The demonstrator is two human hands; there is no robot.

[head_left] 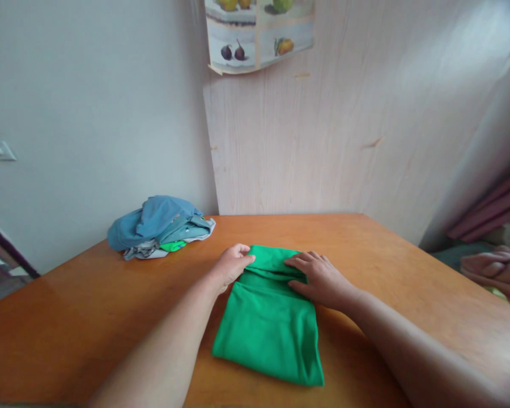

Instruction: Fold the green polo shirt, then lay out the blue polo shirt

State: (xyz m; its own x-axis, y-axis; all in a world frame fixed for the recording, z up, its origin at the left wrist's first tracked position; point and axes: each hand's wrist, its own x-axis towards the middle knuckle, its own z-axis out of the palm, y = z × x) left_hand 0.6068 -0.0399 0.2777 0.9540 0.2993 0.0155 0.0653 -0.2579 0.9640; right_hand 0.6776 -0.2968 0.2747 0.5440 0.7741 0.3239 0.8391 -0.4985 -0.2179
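A plain green cloth garment (267,326), folded into a long narrow strip, lies on the wooden table in front of me. Its far end is turned back over itself, with a sunken crease between that flap and the flat near part. At the flap's left edge, my left hand (233,265) pinches the fabric between thumb and fingers. My right hand (318,277) rests on the flap's right side, fingers stretched out over the cloth and thumb lower down near the crease. What kind of garment it is cannot be made out.
A heap of crumpled clothes (159,226), blue, grey and bright green, sits at the table's (365,255) back left. Behind stands a pale wood panel (289,153) with a fruit picture (259,39). Beyond the right edge are more fabrics (497,269).
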